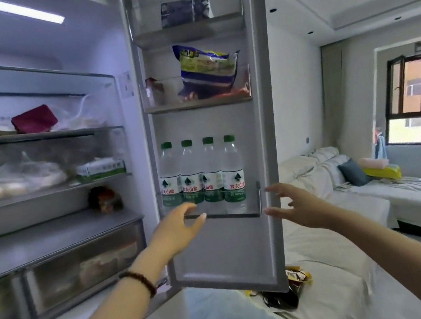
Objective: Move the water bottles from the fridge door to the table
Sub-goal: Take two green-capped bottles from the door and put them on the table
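While two hands (179, 228) (295, 207) hover, four bottles (200, 175) stand

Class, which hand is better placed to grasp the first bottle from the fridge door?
Probably left: the left hand is open just below the leftmost bottle; the right hand is at the door's outer rim.

Head-worn wide-angle camera looks forward, close up, at the open fridge door (228, 254).
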Action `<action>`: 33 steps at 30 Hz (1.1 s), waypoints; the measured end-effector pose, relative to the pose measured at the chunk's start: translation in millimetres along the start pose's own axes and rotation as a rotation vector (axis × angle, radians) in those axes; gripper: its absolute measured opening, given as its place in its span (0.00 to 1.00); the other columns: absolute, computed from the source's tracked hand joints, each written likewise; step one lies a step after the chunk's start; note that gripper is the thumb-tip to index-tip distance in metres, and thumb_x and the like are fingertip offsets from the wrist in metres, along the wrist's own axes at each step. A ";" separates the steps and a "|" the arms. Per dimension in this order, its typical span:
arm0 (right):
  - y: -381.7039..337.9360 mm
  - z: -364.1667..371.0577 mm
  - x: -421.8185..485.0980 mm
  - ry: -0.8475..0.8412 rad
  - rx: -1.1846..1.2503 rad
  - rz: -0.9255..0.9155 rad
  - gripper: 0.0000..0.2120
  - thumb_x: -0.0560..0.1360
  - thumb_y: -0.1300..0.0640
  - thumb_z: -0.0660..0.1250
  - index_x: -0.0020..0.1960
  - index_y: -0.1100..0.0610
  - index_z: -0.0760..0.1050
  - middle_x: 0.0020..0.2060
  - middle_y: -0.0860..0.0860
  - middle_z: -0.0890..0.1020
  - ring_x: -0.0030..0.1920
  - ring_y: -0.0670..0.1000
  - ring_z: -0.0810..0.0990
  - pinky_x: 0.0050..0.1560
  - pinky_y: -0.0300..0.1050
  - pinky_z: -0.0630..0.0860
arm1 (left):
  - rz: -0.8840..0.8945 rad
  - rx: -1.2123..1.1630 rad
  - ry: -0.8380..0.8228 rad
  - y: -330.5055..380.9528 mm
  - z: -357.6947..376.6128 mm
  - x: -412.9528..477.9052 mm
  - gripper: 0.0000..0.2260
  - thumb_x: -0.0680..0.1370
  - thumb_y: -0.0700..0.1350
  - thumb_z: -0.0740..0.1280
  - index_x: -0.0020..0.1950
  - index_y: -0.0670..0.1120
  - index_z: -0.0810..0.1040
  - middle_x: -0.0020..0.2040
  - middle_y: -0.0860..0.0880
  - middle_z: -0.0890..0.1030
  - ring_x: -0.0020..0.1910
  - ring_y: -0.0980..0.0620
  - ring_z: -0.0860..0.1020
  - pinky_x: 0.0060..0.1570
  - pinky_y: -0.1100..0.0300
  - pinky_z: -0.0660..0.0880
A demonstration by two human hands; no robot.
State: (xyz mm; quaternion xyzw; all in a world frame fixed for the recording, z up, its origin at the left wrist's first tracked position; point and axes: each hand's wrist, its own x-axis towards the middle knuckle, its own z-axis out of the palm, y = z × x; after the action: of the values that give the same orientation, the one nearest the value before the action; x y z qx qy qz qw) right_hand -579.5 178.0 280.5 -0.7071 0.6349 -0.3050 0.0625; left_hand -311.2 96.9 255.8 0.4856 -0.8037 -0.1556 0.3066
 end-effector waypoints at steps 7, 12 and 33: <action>24.4 -14.8 105.3 0.074 0.232 -0.130 0.31 0.70 0.45 0.70 0.70 0.49 0.65 0.65 0.47 0.70 0.62 0.45 0.70 0.61 0.42 0.70 | -0.006 -0.164 0.154 22.0 6.1 97.5 0.25 0.76 0.57 0.62 0.71 0.49 0.64 0.66 0.50 0.73 0.55 0.54 0.74 0.59 0.54 0.73; 28.2 -4.6 162.4 0.167 0.375 -0.151 0.34 0.69 0.43 0.70 0.71 0.49 0.62 0.70 0.45 0.67 0.66 0.47 0.69 0.62 0.44 0.71 | 0.050 -0.184 0.242 35.6 5.4 152.9 0.31 0.76 0.59 0.61 0.75 0.52 0.55 0.73 0.53 0.62 0.45 0.61 0.74 0.51 0.58 0.74; 27.2 36.2 209.5 0.185 0.459 -0.036 0.39 0.68 0.44 0.72 0.73 0.49 0.58 0.71 0.46 0.66 0.67 0.45 0.66 0.60 0.40 0.63 | 0.177 -0.100 0.060 13.1 -4.6 218.5 0.32 0.68 0.63 0.68 0.69 0.53 0.67 0.69 0.52 0.71 0.64 0.53 0.71 0.61 0.56 0.69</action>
State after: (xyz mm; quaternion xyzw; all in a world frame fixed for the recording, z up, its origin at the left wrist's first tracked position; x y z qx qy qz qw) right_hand -582.7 -34.0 312.1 -0.6548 0.5390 -0.5057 0.1578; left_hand -391.6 -88.0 341.1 0.4011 -0.8253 -0.1532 0.3668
